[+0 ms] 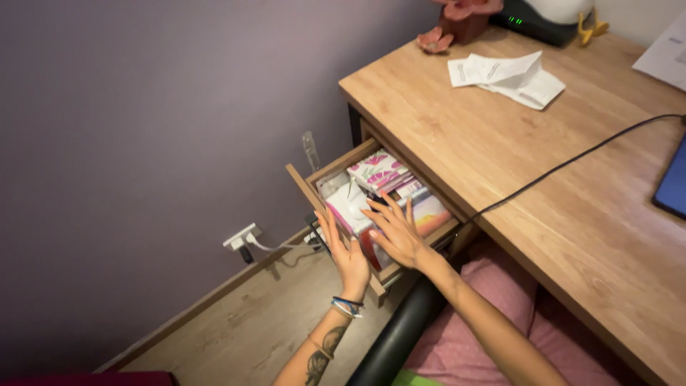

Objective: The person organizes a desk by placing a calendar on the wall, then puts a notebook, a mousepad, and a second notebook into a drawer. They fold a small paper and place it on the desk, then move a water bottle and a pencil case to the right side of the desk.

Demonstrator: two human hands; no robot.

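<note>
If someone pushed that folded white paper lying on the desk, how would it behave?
The folded white paper looks thin and creased, so probably light and floppy. Lying flat on the smooth wooden desk, it would likely slide, not roll.

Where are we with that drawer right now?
Done: the drawer is pulled open under the desk, packed with packets. In hand: the left hand rests on the drawer's front edge and the right hand lies flat on the contents. Left: neither hand grips anything yet.

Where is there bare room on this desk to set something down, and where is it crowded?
Bare wood on the desk lies between the folded papers and the black cable, and below that cable. The open drawer is packed; both hands, left and right, cover it.
</note>
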